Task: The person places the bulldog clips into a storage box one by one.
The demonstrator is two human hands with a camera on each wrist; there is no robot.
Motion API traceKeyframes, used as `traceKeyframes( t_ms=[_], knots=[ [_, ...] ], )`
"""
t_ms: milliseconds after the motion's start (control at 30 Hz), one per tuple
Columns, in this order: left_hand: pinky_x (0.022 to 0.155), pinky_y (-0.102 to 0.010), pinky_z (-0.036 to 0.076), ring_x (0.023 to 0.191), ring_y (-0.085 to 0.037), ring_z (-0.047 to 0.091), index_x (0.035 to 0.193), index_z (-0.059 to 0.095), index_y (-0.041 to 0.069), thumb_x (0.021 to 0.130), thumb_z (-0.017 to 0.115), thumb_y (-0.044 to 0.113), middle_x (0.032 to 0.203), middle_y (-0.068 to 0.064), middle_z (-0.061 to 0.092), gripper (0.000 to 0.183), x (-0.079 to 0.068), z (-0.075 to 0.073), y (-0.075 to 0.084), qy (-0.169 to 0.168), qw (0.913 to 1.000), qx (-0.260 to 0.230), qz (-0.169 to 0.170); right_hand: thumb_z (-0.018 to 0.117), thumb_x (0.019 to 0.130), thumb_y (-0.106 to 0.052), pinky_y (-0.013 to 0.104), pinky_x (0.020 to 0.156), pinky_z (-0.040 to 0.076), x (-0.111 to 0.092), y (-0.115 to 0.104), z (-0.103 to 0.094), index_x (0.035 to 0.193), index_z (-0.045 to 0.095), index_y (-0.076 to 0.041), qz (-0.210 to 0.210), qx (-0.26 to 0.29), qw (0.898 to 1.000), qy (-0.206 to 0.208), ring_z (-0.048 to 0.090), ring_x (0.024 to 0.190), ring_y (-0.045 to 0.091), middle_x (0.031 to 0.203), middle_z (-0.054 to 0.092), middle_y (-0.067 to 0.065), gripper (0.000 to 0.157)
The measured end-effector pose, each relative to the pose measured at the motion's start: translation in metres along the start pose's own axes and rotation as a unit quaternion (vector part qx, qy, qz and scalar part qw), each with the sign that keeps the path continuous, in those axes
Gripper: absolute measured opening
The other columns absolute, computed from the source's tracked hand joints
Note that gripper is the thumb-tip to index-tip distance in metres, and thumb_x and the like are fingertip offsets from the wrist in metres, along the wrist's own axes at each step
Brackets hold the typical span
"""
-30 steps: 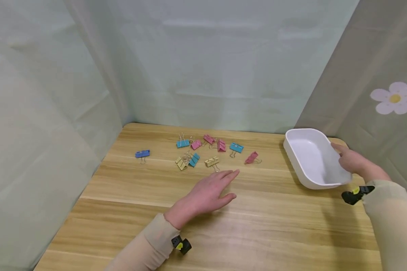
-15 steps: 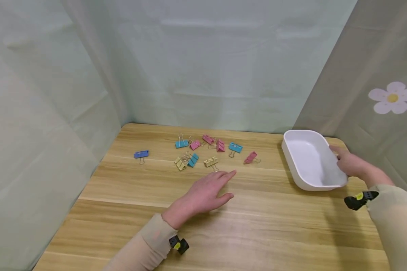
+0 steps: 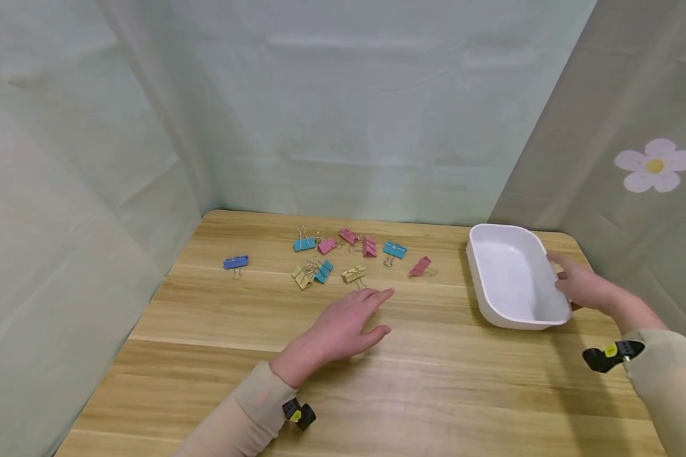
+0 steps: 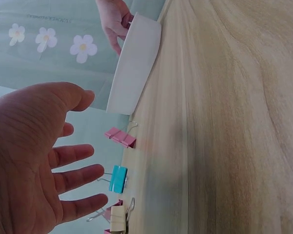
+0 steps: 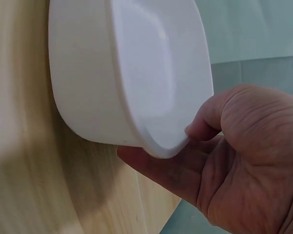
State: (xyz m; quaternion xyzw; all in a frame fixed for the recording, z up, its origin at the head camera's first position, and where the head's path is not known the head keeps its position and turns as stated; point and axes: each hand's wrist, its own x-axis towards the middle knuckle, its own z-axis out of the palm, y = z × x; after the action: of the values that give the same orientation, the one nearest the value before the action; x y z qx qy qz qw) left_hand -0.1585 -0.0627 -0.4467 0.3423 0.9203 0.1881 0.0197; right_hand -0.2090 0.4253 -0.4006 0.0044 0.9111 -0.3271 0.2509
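Right hand [image 3: 585,289] pinches white plastic tub [image 3: 513,274], seemingly positioning it; next likely wants steady grip. Left hand [image 3: 340,325] empty, fingers extended.

Wood-grain tabletop [image 3: 463,387] with pink, blue and yellow binder clips [image 3: 369,247] toward its far edge, white tub [image 3: 517,273] at right

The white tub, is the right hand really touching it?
Touching. The right wrist view shows the right hand pinching the white tub at its rim.

Diffuse light lays soft shadows on the table [image 3: 463,387], which looks blurred in the right wrist view.
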Motion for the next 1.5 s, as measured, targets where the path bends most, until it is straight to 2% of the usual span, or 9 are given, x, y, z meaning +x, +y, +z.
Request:
traceKeyframes(
  t_ms=[167,333,600,800,1000,1333,1500],
  knots=[
    [0.106,-0.045,0.048,0.134,-0.023,0.051,0.159,0.037,0.022,0.101,0.060,0.049,0.148,-0.003,0.052,0.068,-0.001,0.000,-0.002,0.005,1.0000,0.002,-0.003,0.038,0.104,-0.001,0.047,0.075,0.061,-0.005,0.000,0.010,0.156,-0.019,0.003,-0.013,0.014,1.000,-0.004,0.056,0.114,0.050,0.142,0.017,0.056,0.077],
    [0.105,-0.045,0.048,0.131,-0.024,0.052,0.159,0.037,0.020,0.100,0.061,0.048,0.145,-0.004,0.054,0.069,-0.003,0.001,-0.004,0.007,1.0000,0.005,0.001,0.041,0.105,-0.005,0.046,0.077,0.060,-0.012,-0.003,0.018,0.157,-0.022,-0.002,-0.013,0.022,1.000,-0.015,0.053,0.116,0.050,0.145,0.013,0.055,0.081],
    [0.113,-0.046,0.040,0.138,-0.026,0.046,0.162,0.032,0.023,0.100,0.062,0.049,0.153,-0.006,0.047,0.074,-0.006,0.002,-0.012,-0.004,0.9995,0.029,0.012,0.044,0.105,-0.009,0.048,0.079,0.060,-0.020,-0.008,0.027,0.158,-0.020,-0.003,-0.007,0.017,0.999,-0.030,0.048,0.122,0.053,0.147,0.012,0.052,0.084],
    [0.118,-0.048,0.032,0.143,-0.028,0.041,0.162,0.032,0.021,0.100,0.062,0.048,0.157,-0.009,0.043,0.074,-0.006,0.002,-0.018,-0.014,0.9973,0.064,0.033,0.046,0.104,-0.010,0.046,0.077,0.060,-0.023,-0.011,0.034,0.158,-0.019,-0.004,-0.006,0.015,0.999,-0.037,0.052,0.118,0.048,0.147,0.017,0.050,0.085],
    [0.119,-0.049,0.030,0.143,-0.028,0.041,0.161,0.033,0.020,0.100,0.062,0.048,0.157,-0.008,0.043,0.073,-0.005,-0.002,-0.022,-0.015,0.9971,0.069,0.030,0.047,0.103,-0.008,0.046,0.076,0.061,-0.027,-0.017,0.040,0.159,-0.019,-0.004,-0.008,0.021,0.999,-0.042,0.055,0.115,0.045,0.145,0.021,0.049,0.086],
    [0.119,-0.047,0.030,0.145,-0.026,0.039,0.162,0.030,0.022,0.101,0.059,0.048,0.160,-0.006,0.040,0.072,-0.002,-0.008,-0.024,-0.034,0.9977,0.058,0.011,0.048,0.098,-0.002,0.049,0.077,0.061,-0.025,-0.020,0.034,0.158,-0.025,-0.012,0.005,0.070,0.993,-0.091,0.058,0.115,0.044,0.151,0.014,0.050,0.095],
    [0.116,-0.049,0.035,0.142,-0.029,0.042,0.162,0.032,0.022,0.101,0.062,0.044,0.157,-0.006,0.044,0.072,0.002,-0.012,-0.028,-0.021,0.9991,0.037,0.002,0.051,0.092,0.002,0.051,0.078,0.060,-0.022,-0.020,0.028,0.158,-0.026,-0.019,0.013,0.104,0.987,-0.122,0.061,0.114,0.039,0.151,0.021,0.048,0.103]
  ],
)
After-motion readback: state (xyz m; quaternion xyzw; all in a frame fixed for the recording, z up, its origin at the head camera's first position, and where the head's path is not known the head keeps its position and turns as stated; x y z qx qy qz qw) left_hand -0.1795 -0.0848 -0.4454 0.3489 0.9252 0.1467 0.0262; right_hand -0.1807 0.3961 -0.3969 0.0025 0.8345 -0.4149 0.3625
